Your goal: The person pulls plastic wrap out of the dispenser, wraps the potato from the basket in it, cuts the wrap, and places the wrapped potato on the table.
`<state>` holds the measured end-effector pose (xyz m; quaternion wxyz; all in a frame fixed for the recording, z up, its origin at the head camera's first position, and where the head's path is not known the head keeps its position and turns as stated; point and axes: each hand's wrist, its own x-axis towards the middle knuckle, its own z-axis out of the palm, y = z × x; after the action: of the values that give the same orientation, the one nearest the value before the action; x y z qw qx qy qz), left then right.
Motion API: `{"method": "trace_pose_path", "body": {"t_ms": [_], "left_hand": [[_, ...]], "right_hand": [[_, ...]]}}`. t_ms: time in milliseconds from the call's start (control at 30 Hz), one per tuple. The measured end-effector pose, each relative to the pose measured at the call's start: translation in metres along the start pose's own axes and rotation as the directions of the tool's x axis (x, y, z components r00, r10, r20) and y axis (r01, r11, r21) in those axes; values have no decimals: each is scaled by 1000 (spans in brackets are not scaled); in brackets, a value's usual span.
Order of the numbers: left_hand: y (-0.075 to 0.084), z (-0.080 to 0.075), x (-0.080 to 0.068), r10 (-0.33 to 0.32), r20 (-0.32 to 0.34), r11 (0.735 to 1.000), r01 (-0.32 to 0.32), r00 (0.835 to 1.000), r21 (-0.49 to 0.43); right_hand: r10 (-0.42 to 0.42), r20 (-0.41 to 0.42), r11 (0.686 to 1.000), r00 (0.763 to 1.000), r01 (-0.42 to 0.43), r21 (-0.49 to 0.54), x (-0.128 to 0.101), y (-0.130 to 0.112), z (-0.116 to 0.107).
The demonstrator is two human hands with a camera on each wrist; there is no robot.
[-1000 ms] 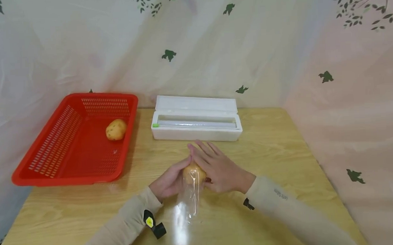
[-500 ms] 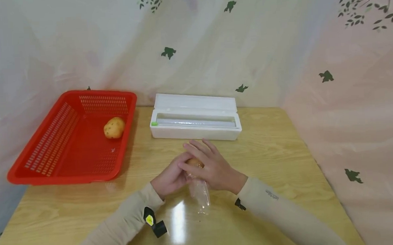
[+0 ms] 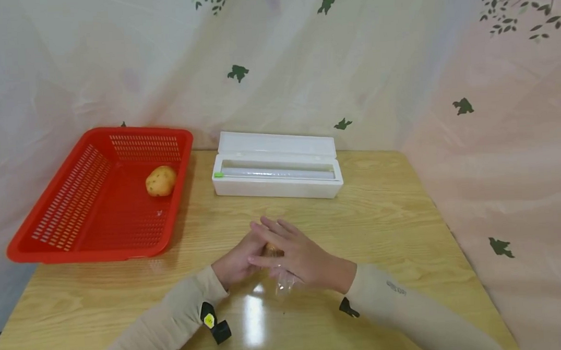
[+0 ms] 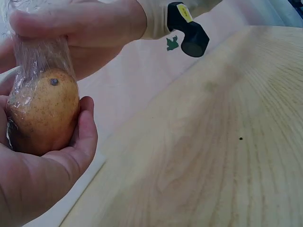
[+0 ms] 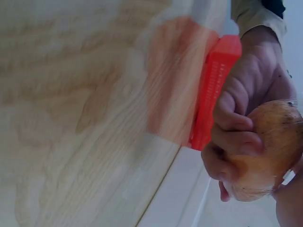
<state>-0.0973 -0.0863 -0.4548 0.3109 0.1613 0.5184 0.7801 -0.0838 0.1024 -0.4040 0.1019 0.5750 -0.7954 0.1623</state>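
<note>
In the head view, both hands meet over the front middle of the table around a potato [image 3: 273, 250], mostly hidden by fingers. My left hand [image 4: 42, 177] cradles the potato from below, its fingers curled round it; the right wrist view shows the same left hand [image 5: 246, 104] gripping the potato [image 5: 270, 146]. Clear cling film [image 4: 42, 54] covers the potato and bunches at one end, where my right hand [image 4: 90, 23] holds it with the thumb across. A loose tail of the film [image 3: 284, 282] sticks out below my right hand [image 3: 307, 257] in the head view.
At the left stands a red plastic basket [image 3: 100, 254] with another potato [image 3: 160, 181] in it. A white box [image 3: 276, 188], lid up, holds a cling film roll [image 3: 278, 172] behind the hands. A patterned cloth [image 3: 374, 61] hangs behind the wooden table [image 3: 394, 206].
My right hand has moved over the potato and hides most of it. The film tail has drawn in and shows shorter. Basket and box have stayed put.
</note>
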Motion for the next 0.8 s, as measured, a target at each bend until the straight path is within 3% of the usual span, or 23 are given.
{"method": "trace_pose_path", "body": {"t_ms": [100,200,433,533,700,800], "left_hand": [[-2,5,-2,-14,20,1000,14,1000,-10],[-1,15,-3,-45,19,998,46,999,-53],[1,24,-5,-83,-9,996,83,997,-34],[0,23,-7,-92,5,996,92,996,-13],[-3,20,-11,-70,79,996,74,994,-47],[-5,18,-13,-59,117,994,70,991,-89]], "right_hand": [[82,32,994,996,-84,77,-1,-5,-4],[158,11,975,987,-158,156,-3,-3,-7],[252,-81,910,964,-207,358,-12,8,-1],[306,-84,859,948,-238,453,-15,12,5],[406,14,709,914,-325,626,-18,12,14],[432,43,658,901,-347,668,-18,11,18]]}}
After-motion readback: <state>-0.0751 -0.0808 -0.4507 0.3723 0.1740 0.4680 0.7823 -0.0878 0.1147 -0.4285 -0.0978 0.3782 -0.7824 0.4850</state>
